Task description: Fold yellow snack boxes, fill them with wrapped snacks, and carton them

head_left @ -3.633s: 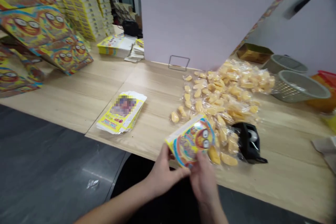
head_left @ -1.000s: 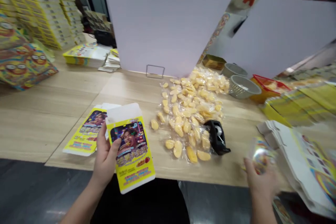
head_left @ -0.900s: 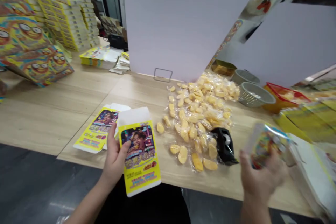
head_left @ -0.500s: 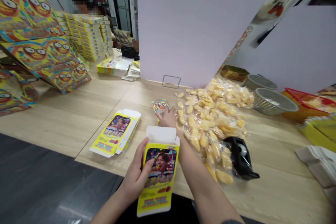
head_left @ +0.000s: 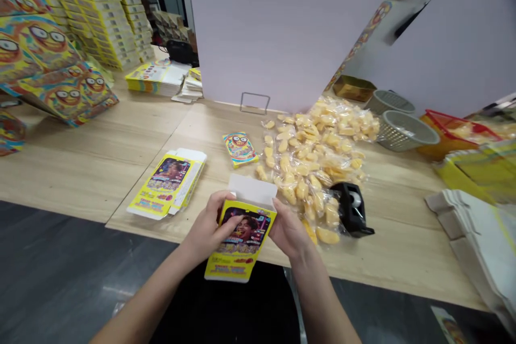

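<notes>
A yellow printed carton (head_left: pixel 237 247) is held up in front of me above the table's front edge, its white top flap (head_left: pixel 252 189) standing raised. My left hand (head_left: pixel 212 226) grips it from the left, thumb across the printed front. At the upper right edge, by the flap, my right hand (head_left: pixel 288 228) holds the same carton; some of its fingers are hidden behind it. Beyond the flap lies a small cartoon-faced packet (head_left: pixel 241 149), flat on the table. Another yellow carton (head_left: pixel 163 185) rests to the left with an end flap out.
Clear-wrapped yellow pieces (head_left: pixel 306 161) are heaped right of centre, beside a black tape dispenser (head_left: pixel 351 209). Grey baskets (head_left: pixel 407 129) and a red-rimmed bin (head_left: pixel 455 134) stand farther right, flattened cartons (head_left: pixel 475 247) in front. Stacked yellow boxes (head_left: pixel 97 21) and cartoon display boxes (head_left: pixel 60 70) fill the left.
My right hand has come back from the cartoon-faced packet to the carton's right edge. The packet stays on the table. The view has tilted down and shifted slightly right.
</notes>
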`<action>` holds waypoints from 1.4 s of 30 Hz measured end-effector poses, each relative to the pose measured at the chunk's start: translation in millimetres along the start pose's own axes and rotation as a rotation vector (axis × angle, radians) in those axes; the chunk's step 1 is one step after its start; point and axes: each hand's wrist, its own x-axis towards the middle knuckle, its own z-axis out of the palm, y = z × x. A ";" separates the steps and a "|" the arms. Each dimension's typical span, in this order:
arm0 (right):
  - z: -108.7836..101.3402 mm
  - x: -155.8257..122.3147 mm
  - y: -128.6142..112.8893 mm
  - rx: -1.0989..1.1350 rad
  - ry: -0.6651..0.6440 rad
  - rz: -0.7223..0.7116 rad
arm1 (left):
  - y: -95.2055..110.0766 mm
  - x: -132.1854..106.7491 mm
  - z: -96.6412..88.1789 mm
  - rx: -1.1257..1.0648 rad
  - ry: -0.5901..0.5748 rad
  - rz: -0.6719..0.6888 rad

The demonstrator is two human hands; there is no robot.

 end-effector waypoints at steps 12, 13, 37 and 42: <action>-24.1 -33.5 -4.5 -0.649 0.096 -0.324 | 16.3 -5.4 0.7 -0.067 -0.112 -0.086; -25.3 -33.1 -5.8 -0.627 0.079 -0.307 | 16.9 -5.5 1.8 -0.039 -0.104 -0.080; -9.9 -42.3 -34.1 -0.741 -0.088 -0.237 | 21.8 -6.7 17.7 -0.091 -0.077 -0.183; -4.0 -33.9 -31.7 -0.787 -0.032 -0.173 | 19.9 -10.1 18.1 -0.067 -0.094 -0.152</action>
